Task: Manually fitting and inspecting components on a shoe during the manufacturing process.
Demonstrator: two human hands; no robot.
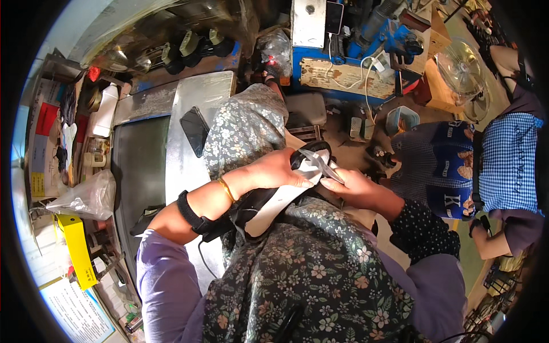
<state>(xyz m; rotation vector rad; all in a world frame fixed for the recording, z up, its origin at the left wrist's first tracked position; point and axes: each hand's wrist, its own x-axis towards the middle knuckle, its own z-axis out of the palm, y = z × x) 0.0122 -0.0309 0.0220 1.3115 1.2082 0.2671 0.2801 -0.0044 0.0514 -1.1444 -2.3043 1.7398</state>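
My left hand (283,170) is closed on a black shoe with a white sole (269,214), which rests tilted across my apron-covered lap. The thumb lies along the white edge. From the right, my right hand (357,188) grips a grey metal tool (325,167) that looks like a pair of scissors. Its pointed end lies against the upper end of the shoe, beside my left fingertips. My fingers hide the tool's handle. A dark floral apron (309,274) covers my lap.
On the pale metal table (189,160) to my left lies a dark phone (195,130). A clear plastic bag (91,197) and a yellow box (76,251) are farther left. Blue machinery (366,57) stands ahead. A fan (462,71) and another person (512,160) are at the right.
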